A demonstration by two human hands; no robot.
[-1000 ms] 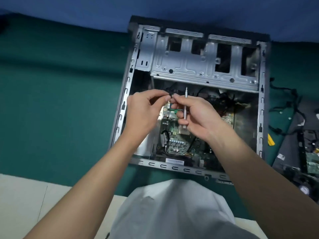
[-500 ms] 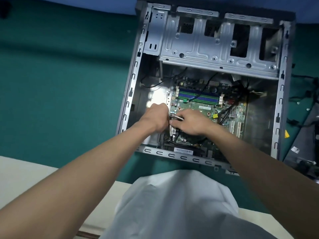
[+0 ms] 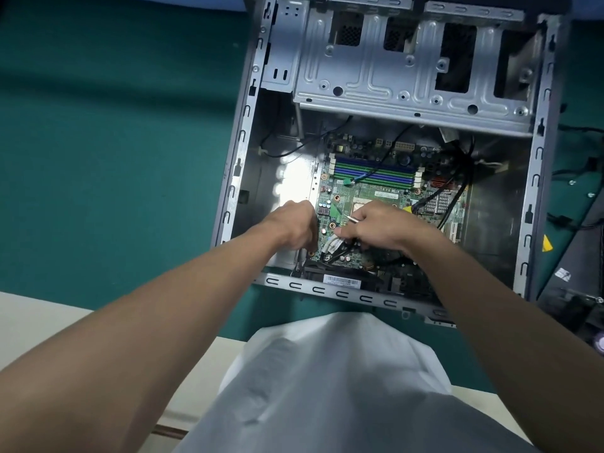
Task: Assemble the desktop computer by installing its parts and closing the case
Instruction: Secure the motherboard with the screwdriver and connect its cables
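While both hands work low inside the open computer case (image 3: 236, 165), the left hand (image 3: 292, 225) sits at the left edge of the motherboard (image 3: 376, 194). Its fingers are curled downward, tips hidden against the board; cannot tell if it grips anything. The right hand (image 3: 379, 228) is just beside it, not touching, clenched round a thin metal tool (image 3: 352, 219). Only the tool's pointed end shows, sticking out past the knuckles toward the left hand. The right thumb lies above a white connector (image 3: 331, 246), with black wires running under the palm. Bare forearms come in from the bottom corners.

The motherboard is green and lies flat on the case floor, middle-right of the bay. Beyond the hands are its green and blue memory slots (image 3: 376, 173), crossed by a blue cable ending in a green plug (image 3: 348, 182). A silver finned heatsink (image 3: 439, 201) sits right of the right hand, with black cables lying over it.

The case lies on its side, open face up. A metal drive cage (image 3: 392, 80) spans the far end. A barcode label (image 3: 341, 280) sits on a black part by the near rail. The case rests on a green-covered worktop (image 3: 98, 142). Right of the case is a black panel (image 3: 570, 256), with a yellow sticker (image 3: 547, 243) by the case wall and loose black cables (image 3: 585, 178) farther back. The person's white garment (image 3: 327, 387) fills the bottom centre.
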